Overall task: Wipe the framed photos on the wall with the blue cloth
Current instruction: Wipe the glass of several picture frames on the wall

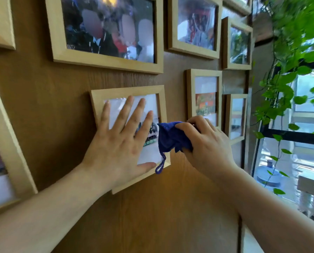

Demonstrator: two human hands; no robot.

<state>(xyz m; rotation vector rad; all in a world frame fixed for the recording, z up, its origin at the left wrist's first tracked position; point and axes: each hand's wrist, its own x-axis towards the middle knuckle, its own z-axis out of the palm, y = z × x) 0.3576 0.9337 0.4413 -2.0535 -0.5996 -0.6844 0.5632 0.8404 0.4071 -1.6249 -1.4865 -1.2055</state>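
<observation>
A small light-wood framed photo (127,90) hangs slightly tilted on the brown wooden wall (61,99). My left hand (119,143) lies flat on its glass with fingers spread, covering most of the picture. My right hand (205,145) is bunched around a blue cloth (169,136), which touches the frame's right edge. A loop of the cloth dangles down over the frame's lower right corner.
Several more wood-framed photos hang around: a large one (107,31) above, one (194,24) at upper right, smaller ones (204,95) to the right, another (3,143) at far left. Green trailing plants (289,61) and a window (298,143) stand at the right.
</observation>
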